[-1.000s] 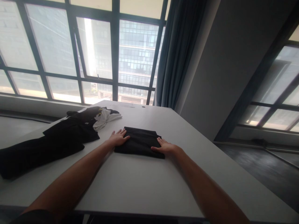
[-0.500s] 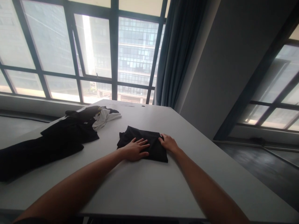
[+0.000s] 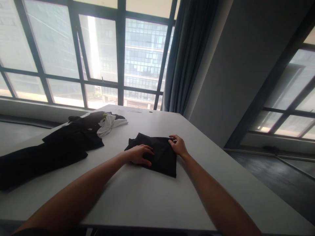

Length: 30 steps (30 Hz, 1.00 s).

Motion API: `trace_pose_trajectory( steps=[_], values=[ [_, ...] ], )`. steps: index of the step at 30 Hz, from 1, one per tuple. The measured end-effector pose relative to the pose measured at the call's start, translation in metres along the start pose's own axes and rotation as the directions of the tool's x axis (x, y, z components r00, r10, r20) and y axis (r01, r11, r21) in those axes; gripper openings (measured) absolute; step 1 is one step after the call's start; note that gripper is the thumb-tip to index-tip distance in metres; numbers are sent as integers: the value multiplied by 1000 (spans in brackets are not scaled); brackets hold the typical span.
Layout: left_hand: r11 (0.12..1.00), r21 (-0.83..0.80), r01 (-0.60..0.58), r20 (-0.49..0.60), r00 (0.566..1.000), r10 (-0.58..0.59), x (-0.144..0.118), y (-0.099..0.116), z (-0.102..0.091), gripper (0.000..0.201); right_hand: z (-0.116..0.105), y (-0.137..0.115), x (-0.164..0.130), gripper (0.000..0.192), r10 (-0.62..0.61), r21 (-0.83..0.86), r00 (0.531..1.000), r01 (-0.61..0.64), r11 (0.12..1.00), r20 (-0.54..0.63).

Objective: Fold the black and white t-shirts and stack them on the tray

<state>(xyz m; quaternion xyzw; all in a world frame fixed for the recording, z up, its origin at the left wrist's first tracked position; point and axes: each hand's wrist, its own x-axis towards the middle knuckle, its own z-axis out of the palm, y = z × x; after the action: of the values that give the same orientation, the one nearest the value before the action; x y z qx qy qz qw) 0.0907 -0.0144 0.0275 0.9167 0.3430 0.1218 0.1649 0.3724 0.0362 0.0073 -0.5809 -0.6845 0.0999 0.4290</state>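
Observation:
A folded black garment (image 3: 161,155) lies on the white table in front of me. My left hand (image 3: 140,154) rests on its left part, open, with the fingers slightly bent and the thumb apart. At the far right corner, my right hand (image 3: 179,146) has its thumb and fingers around the cloth's edge. The underside of the garment and its inner layers are hidden.
On the left side of the white table (image 3: 137,203) lie black trousers or similar dark cloth (image 3: 44,164), a black garment with a small light label (image 3: 73,132) and a white cloth (image 3: 109,124). Windows and a dark curtain (image 3: 189,55) stand beyond.
The folded garment has turned slightly, its near right corner shifting toward me. My left hand has slid a little left and its fingers have bent. My right hand has moved slightly farther away.

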Motion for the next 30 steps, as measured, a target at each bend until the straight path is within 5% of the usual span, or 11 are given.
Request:
trace_pose_trajectory(
  steps=[5, 10, 12, 15, 17, 21, 24, 27, 30],
  values=[
    [996, -86, 7, 70, 998, -1, -2, -6, -13, 27, -6, -4, -3, 21, -41, -176, 994, 58, 983, 99],
    [996, -4, 84, 63, 995, -83, -5, -12, -21, 25, -17, -6, -4, 24, 31, -340, 992, 12, 940, 121],
    [993, 19, 116, 61, 991, -117, -10, -20, -28, 35, -21, -3, -4, 32, 37, -380, 989, 20, 925, 142],
    [984, 16, 179, 172, 969, -179, -20, -36, -39, 76, -23, 3, -4, 41, 83, -396, 962, 28, 918, 259],
    [966, 82, 246, 187, 948, -258, -25, -47, -42, 82, -22, 4, -4, 45, 128, -364, 934, 2, 932, 334],
    [896, 243, 371, -89, 929, -360, -31, -69, -38, 57, -18, -3, -7, 48, 162, -230, 866, -57, 972, 473],
    [825, 262, 502, -290, 856, -429, -33, -82, -30, 53, -15, -13, -11, 30, 139, -175, 829, -51, 983, 541],
    [783, 211, 585, -323, 798, -509, -34, -90, -23, 53, -14, -23, -15, 19, 86, -253, 862, 50, 966, 500],
    [776, 211, 595, -301, 795, -527, -33, -93, -19, 53, -14, -36, -20, 20, -54, -365, 924, 202, 909, 378]
  ],
)
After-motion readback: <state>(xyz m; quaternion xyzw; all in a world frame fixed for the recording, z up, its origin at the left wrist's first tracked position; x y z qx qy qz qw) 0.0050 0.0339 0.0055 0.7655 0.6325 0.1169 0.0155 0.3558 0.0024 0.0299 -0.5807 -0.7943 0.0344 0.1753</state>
